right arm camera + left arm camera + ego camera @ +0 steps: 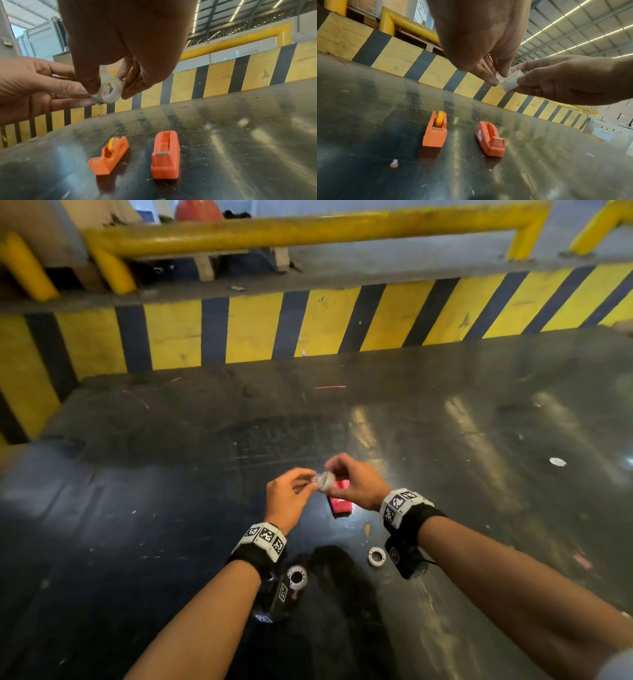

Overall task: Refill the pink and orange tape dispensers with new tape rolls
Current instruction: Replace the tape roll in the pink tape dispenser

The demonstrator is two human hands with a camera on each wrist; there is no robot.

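Note:
My right hand [109, 94] pinches a clear tape roll [110, 90] between thumb and fingers, a little above the table. My left hand [498, 79] pinches the roll's edge [509, 83] from the other side, where a loose end seems to lift. In the head view both hands [310, 486] [334, 477] meet over the pink dispenser [339, 501]. Below them on the dark table [240, 135] stand the orange dispenser [109, 155], with a yellow roll in it, and the pink dispenser [165, 155], its slot empty.
Two white ring-shaped cores [376, 556] [297, 576] lie on the table near my wrists. A small pale spindle piece [394, 163] lies left of the orange dispenser [435, 133]. A yellow-and-black striped barrier [308, 323] runs along the table's far edge.

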